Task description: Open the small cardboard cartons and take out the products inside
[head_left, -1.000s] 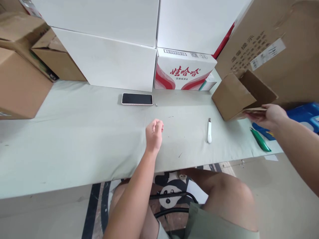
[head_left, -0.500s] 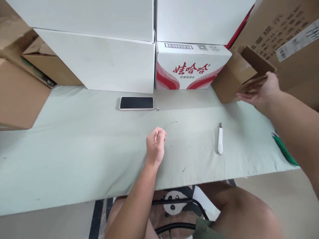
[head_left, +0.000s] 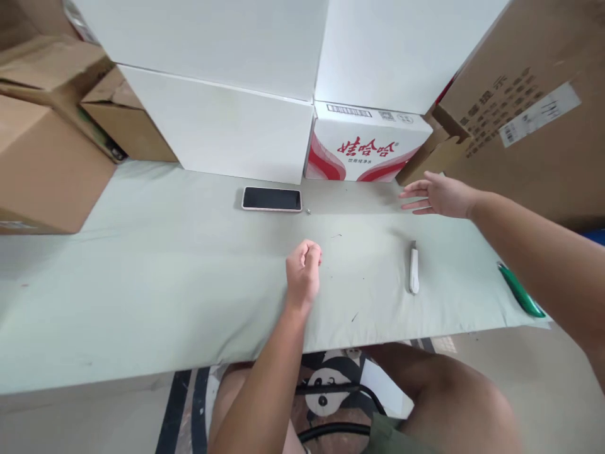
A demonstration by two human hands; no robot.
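My left hand rests on the pale green tablecloth in a loose fist, with nothing showing in it. Beyond it lies a phone, dark screen up. My right hand is stretched out with its fingers spread and holds nothing. Just behind it, a small open cardboard box stands against the white water carton with red lettering. Nearer to me than the right hand, a white utility knife lies with its tip pointing away.
Large white boxes form a wall at the back. Brown cartons stand at the left, and a big carton blocks the right. A green tool-like object lies at the right front edge. Tiny scraps dot the tablecloth.
My right hand has let go of the small cardboard box and moved left and nearer. That box now stands farther back beside the water carton. My left hand keeps its place; the view has shifted slightly.
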